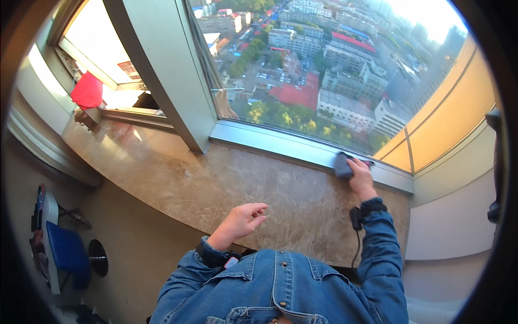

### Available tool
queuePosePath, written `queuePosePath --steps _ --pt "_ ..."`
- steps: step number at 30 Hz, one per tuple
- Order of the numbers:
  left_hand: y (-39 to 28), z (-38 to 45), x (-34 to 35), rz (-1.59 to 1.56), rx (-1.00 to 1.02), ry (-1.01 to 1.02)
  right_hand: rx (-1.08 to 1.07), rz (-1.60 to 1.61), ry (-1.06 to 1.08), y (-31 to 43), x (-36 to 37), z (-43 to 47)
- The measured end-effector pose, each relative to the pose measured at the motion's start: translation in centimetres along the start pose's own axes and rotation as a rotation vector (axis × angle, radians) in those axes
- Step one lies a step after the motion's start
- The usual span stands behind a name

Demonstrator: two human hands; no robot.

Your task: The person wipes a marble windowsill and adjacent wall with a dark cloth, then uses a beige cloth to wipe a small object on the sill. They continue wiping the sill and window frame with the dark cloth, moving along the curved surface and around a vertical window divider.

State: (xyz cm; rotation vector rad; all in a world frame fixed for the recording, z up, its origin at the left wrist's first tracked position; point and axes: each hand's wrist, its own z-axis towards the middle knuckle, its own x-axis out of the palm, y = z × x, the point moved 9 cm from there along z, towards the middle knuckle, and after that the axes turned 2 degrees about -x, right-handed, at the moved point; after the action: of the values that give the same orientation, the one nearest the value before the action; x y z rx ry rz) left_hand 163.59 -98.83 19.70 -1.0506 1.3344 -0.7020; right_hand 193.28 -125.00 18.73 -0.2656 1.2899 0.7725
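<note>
My right hand point(361, 179) presses a dark grey cloth point(343, 167) onto the metal window frame point(279, 145), close to its right end. Part of the cloth hangs over the frame's front edge, and a dark red patch shows beyond my fingers. Over the brown marble sill point(299, 194), my left hand point(238, 224) hovers near the front edge with its fingers apart and nothing in them. Behind the frame stands the large window pane point(299, 73), with buildings and trees far below.
A wide metal mullion point(166, 69) rises left of the pane. Farther left, a red item point(87, 90) is by another window. A blue chair point(68, 253) stands on the floor at lower left. The right wall point(449, 214) bounds the sill. A cable point(357, 247) hangs from my right wrist.
</note>
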Motion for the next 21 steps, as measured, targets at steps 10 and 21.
queuePosePath --steps 10,21 --pt "-2.9 -1.3 3.6 0.064 -0.003 -0.004 0.38 -0.083 -0.03 -21.5 -5.7 -10.7" --pt "-2.1 -3.4 3.6 0.078 -0.066 -0.037 0.523 -0.318 0.113 -23.9 -5.0 -19.4"
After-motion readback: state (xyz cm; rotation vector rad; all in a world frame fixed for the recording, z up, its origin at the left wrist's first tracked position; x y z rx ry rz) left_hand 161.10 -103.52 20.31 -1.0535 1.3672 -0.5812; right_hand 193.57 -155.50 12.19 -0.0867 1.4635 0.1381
